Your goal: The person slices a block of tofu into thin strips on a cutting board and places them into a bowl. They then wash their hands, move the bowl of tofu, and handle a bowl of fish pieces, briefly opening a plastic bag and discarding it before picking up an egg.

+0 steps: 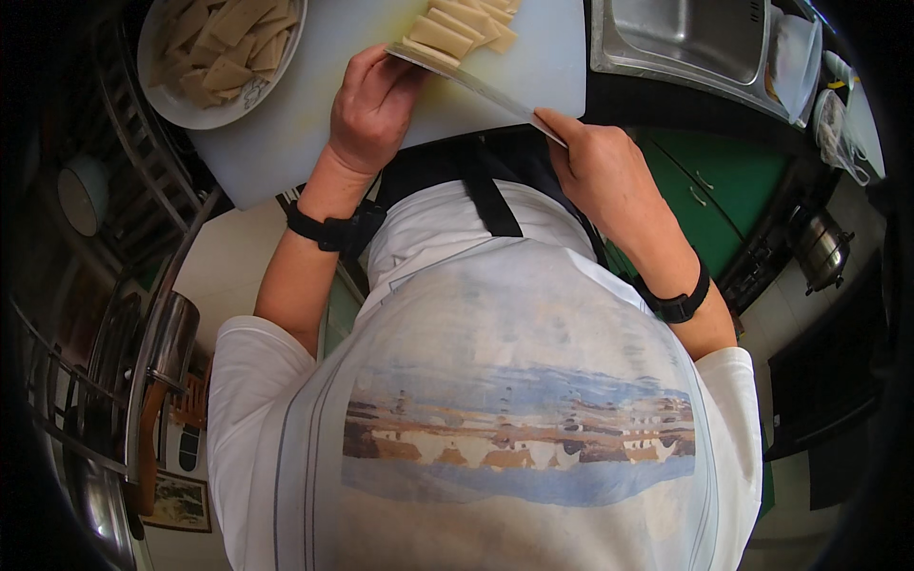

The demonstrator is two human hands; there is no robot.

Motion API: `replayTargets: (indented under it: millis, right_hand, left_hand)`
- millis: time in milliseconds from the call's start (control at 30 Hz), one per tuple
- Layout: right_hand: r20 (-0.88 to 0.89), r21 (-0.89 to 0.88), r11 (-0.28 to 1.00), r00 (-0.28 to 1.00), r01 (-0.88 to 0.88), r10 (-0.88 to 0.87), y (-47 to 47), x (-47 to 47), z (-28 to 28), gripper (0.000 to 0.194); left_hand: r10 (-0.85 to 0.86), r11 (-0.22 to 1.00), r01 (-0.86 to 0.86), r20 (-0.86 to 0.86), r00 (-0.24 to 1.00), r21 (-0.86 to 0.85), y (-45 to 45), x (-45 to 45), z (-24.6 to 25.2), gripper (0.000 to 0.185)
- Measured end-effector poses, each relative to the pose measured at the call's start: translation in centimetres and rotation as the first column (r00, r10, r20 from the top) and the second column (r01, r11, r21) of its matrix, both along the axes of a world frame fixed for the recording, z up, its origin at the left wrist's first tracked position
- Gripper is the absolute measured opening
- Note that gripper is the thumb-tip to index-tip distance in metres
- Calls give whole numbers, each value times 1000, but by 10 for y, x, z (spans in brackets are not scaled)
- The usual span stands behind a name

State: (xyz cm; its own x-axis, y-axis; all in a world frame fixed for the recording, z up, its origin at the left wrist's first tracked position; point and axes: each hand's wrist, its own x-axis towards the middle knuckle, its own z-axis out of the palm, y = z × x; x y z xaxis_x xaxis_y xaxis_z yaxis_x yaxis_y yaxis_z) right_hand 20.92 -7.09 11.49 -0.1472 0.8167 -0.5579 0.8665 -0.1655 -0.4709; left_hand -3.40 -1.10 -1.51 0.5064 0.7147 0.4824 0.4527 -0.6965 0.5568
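Note:
My right hand (603,168) grips a kitchen knife (493,93), with its index finger stretched along the metal; the handle is hidden in the fist. The blade slants up to the left over a white cutting board (285,160). My left hand (375,107) is at the far end of the blade, fingers bent and touching or very close to it; whether they hold anything is hidden. Just beyond the blade, pale beige slices of food (441,37) lie in an overlapping row. A white bowl (161,107) at the upper left holds many similar flat slices (225,71).
To the right of the board is a stainless steel sink (678,43), with a translucent plastic container (794,68) at its far side. Green cabinet doors (703,193) lie below. At left stands a metal rack (161,307) with cookware. A metal pot (821,246) sits at far right.

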Motion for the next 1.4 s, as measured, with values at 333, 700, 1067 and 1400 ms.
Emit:
replayTargets:
  millis: [333, 700, 1067, 1400]
  right_hand:
    - [5, 54, 999, 1000, 4, -4, 8, -12, -36, 27]
    - [-60, 36, 996, 995, 84, -82, -4, 1, 1, 26]
    - [9, -48, 998, 999, 42, -41, -3, -2, 6, 33]
    - [19, -23, 1000, 1000, -15, 15, 5, -8, -3, 33]
  left_hand:
    - [33, 998, -31, -51, 998, 50, 0, 0, -2, 29]
    - [57, 996, -54, -43, 997, 70, -2, -2, -6, 32]
    - [39, 998, -36, -53, 998, 60, -2, -3, -5, 26]
    - [6, 1000, -5, -37, 999, 20, -3, -5, -4, 23]
